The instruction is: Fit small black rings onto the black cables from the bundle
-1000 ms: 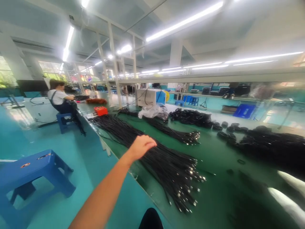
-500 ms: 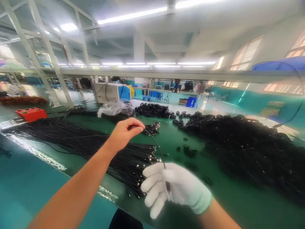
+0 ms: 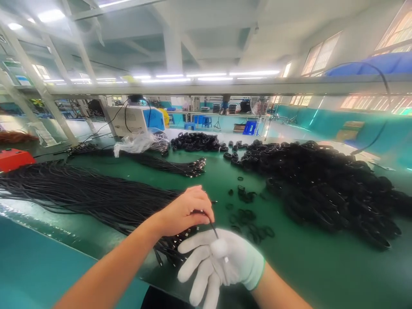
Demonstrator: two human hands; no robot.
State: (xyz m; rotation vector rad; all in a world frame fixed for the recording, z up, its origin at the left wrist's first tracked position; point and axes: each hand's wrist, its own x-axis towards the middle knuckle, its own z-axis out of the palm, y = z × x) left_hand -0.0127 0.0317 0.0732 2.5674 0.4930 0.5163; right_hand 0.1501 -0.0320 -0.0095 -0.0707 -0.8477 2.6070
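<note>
My bare left hand (image 3: 186,211) is closed in a pinch on a thin black cable (image 3: 214,230). From there the cable runs a short way down to my right hand (image 3: 225,259), which wears a white glove. The gloved thumb presses the cable against the palm side, while the other fingers are spread. A small pale tip shows below the thumb. Under and left of my hands lies a long bundle of black cables (image 3: 86,193), with shiny connector ends near my wrist. Behind it rests a smaller cable bundle (image 3: 174,165), also with bright ends.
On the right of the green table (image 3: 322,274) is a large heap of black coils (image 3: 322,176). Loose black rings (image 3: 247,195) lie mid-table. Clear plastic (image 3: 138,142), a white and blue machine (image 3: 135,120) and a red box (image 3: 14,159) stand farther back and left.
My left hand has come down and right along the cable, close to my right hand. The right hand has shifted slightly left and down in view. The camera has turned a little right.
</note>
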